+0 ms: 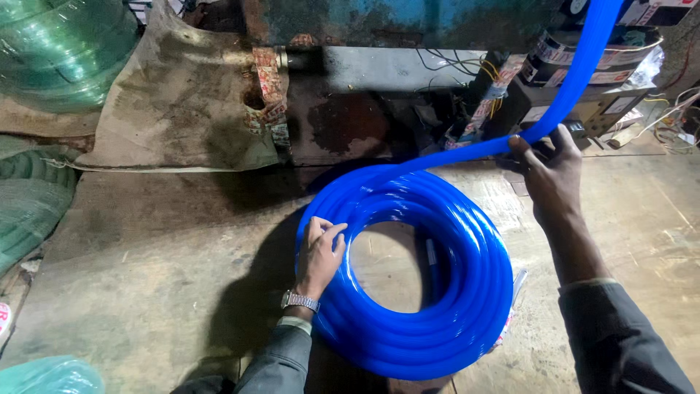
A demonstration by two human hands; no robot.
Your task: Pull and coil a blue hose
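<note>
Head view first: I see a wide, stained work surface (146, 277) filling most of the scene, with a grimy machine body (379, 80) along the far edge. At far left sits a bundle of green hose (58, 51), and more green coils (29, 204) lie along the left edge. A dirty cloth (182, 102) hangs over the far left part of the bench.

Near the middle lies the blue hose coil (430, 292), flat on the surface and wound in many loops around an open centre. From its far side one free length of blue hose (576, 80) rises to the upper right and leaves the picture.

My left hand (321, 252) rests on the near left rim of the coil, fingers spread loosely over the top loops, pressing rather than gripping. A metal wristwatch (300, 300) sits at that wrist. My right hand (552, 171) is at the far right of the coil, closed around the rising hose where it leaves the loops. A tangle of wires (481, 73) shows just beyond it.
</note>
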